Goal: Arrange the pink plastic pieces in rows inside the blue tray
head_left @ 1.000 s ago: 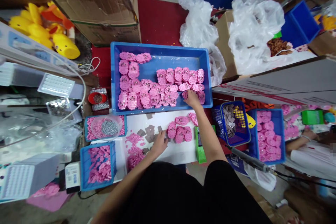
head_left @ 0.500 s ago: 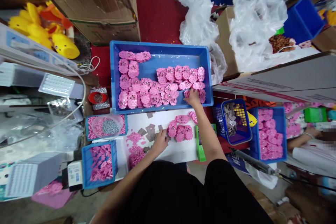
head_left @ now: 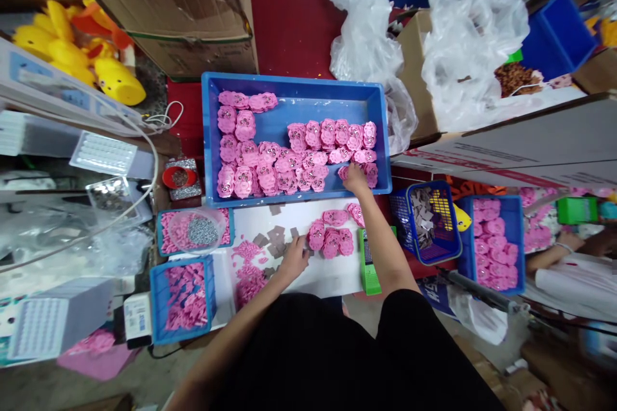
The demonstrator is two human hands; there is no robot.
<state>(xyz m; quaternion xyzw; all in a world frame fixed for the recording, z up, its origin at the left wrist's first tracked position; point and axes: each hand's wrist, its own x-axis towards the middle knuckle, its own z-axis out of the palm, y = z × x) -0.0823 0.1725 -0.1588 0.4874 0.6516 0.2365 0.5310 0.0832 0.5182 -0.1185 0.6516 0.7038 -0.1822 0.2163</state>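
Note:
My right hand [head_left: 355, 178] reaches into the big blue tray [head_left: 295, 87], fingers curled over a pink toy piece at the near right corner among rows of pink toy pieces [head_left: 284, 164]. My left hand [head_left: 293, 259] rests on the white work board [head_left: 332, 279], fingers bent down beside a small group of pink pieces [head_left: 331, 241] and several grey paper squares [head_left: 274, 243]. What the left fingers hold, if anything, is hidden.
Small blue bins of pink bits [head_left: 179, 298] and a bowl of metal beads [head_left: 201, 231] sit at left. A blue basket of grey squares [head_left: 424, 221] and a bin of pink pieces [head_left: 494, 244] stand at right. Another person's arm [head_left: 554, 257] lies far right. Cardboard boxes, plastic bags behind.
Both hands stay almost where they were. The right hand has shifted slightly within the tray's near right corner; the view has drifted a little.

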